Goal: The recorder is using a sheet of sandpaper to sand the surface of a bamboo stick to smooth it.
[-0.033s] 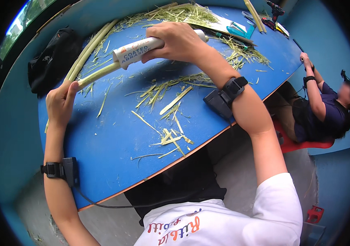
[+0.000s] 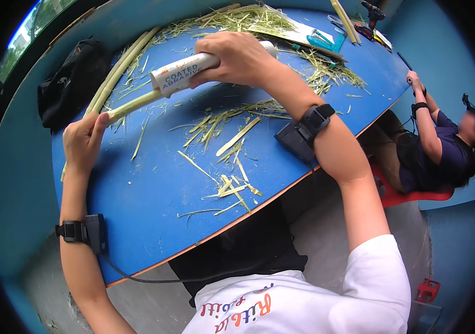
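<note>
— Gripping what, item by item?

— Right hand [image 2: 237,55]: fingers curled tight round a roll of sanding paper [image 2: 190,69], which is wrapped over a pale green stalk [image 2: 131,106]. Left hand [image 2: 81,142]: fingers closed on the near end of that same stalk, thumb up along it. The stalk lies slanted across the far left part of the blue table [image 2: 154,211], its lower end in the left hand, its upper part inside the roll.

— Outward from the hands?

— One black wrist strap with a box on each forearm: left [image 2: 84,231], with a cable trailing off it, and right [image 2: 304,131]. Strips and shavings [image 2: 226,133], too many to count, scattered mid-table; a thicker heap [image 2: 237,19] at the far edge.

— Containers?

— One black bag [image 2: 67,83] off the table's far left edge; contents not visible.

— Remaining stock?

— More long stalks [image 2: 123,58] beside the held one, at least two. Teal tool [image 2: 323,42], one. Two sticks [image 2: 344,19] at the far right. One other person [image 2: 443,150] seated on a red chair [image 2: 415,196] at the right.
</note>
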Tool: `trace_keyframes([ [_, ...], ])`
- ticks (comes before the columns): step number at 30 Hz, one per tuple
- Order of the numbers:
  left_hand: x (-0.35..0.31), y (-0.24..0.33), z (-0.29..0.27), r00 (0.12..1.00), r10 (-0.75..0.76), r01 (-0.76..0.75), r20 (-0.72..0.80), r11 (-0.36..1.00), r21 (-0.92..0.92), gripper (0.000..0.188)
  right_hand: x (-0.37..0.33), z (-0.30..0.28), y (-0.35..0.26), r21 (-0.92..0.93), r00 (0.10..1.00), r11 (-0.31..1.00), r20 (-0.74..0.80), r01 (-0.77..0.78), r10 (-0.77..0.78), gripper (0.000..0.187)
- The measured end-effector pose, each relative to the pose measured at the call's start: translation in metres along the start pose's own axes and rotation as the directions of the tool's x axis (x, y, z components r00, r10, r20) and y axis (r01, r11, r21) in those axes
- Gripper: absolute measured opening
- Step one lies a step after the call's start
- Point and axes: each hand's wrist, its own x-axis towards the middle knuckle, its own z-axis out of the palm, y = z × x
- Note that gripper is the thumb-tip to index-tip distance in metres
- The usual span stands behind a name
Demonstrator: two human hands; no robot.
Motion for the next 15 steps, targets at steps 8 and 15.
trace_keyframes([
  [8, 0.001, 0.005, -0.002, 1.0, 0.014, -0.014, -0.015, 1.0, -0.005, 0.047, -0.004, 0.008, -0.002, -0.006, 0.998, 0.999, 0.048, 0.032, -0.032, 0.053],
  [15, 0.001, 0.005, -0.001, 0.999, -0.032, 0.032, -0.031, 0.999, -0.021, 0.048, -0.002, -0.018, 0.012, -0.028, 0.976, 0.996, -0.202, -0.087, 0.08, 0.043],
])
